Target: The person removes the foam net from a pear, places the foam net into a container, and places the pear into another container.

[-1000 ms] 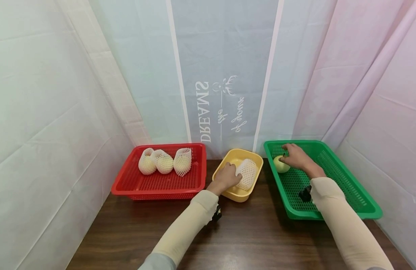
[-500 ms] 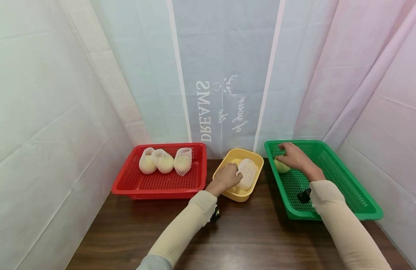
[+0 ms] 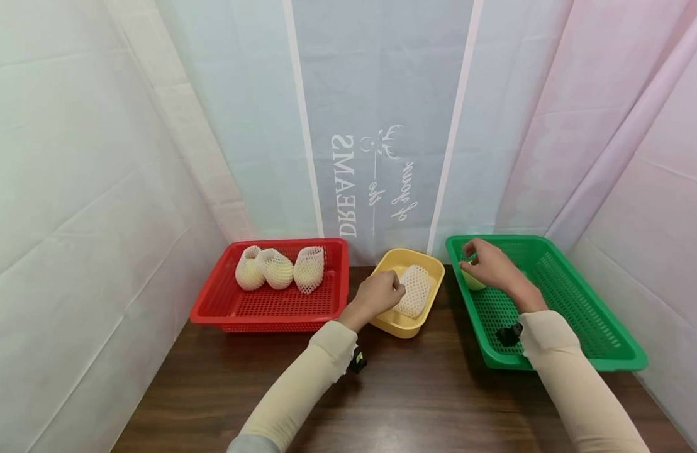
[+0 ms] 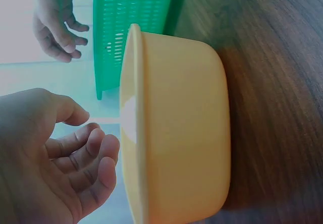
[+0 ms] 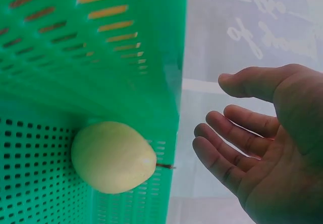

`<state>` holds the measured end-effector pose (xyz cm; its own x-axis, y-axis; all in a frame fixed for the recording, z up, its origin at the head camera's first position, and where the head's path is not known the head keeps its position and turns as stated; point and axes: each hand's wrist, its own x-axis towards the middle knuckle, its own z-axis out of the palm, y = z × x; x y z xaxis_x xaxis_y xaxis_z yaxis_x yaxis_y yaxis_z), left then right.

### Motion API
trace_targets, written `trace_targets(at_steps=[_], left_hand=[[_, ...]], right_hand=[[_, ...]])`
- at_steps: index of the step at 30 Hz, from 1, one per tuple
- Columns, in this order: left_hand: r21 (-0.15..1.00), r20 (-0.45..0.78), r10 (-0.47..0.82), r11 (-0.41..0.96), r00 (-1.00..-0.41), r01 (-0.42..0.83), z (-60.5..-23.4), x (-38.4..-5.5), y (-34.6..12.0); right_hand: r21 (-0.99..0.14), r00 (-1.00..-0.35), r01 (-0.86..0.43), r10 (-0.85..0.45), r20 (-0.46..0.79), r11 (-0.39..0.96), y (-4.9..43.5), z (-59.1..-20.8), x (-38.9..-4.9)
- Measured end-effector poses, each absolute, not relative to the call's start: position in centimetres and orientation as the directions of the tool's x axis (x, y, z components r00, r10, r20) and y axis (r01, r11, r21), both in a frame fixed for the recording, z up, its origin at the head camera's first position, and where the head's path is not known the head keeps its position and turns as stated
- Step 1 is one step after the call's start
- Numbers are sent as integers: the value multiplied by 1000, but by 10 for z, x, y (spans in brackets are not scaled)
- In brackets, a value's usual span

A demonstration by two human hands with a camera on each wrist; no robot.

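My left hand (image 3: 377, 294) hovers over the left side of the yellow basin (image 3: 402, 326), fingers loosely curled and holding nothing, as the left wrist view shows (image 4: 75, 153). Beside its fingertips, a white foam fruit net (image 3: 414, 290) lies in that basin. Above the far left corner of the green basket (image 3: 496, 358) is my right hand (image 3: 496, 267). Thumb and fingers are spread apart with nothing between them. Below it, a pale yellow-green pear (image 5: 113, 157) with a brown stem sits in the basket; the hand partly hides it in the head view.
On the left stands a red basket (image 3: 269, 321) with three pears (image 3: 278, 272) in white foam nets along its back. A printed curtain (image 3: 382, 75) hangs behind the dark wooden table (image 3: 405, 402). White cloth walls rise at both sides.
The left hand has lifted slightly and drawn back from the foam net. The right hand has shifted slightly left over the pear, covering more of it. The baskets stay in place.
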<state>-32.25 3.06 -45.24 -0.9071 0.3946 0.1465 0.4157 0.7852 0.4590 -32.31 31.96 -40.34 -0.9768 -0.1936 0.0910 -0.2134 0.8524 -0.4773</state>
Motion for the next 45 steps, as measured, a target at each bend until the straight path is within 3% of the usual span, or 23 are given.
trace_targets(at_steps=[25,45], left_hand=[[487,168,393,764,-904,423,-434,-304,14],[491,257,391,735,-884,468,-423,-292,-4]], right_hand=[[-495,-974,-223,-165,158,840,288,-390,-301],[-507,-958,-282,-213,191,815,262,-381,-288]])
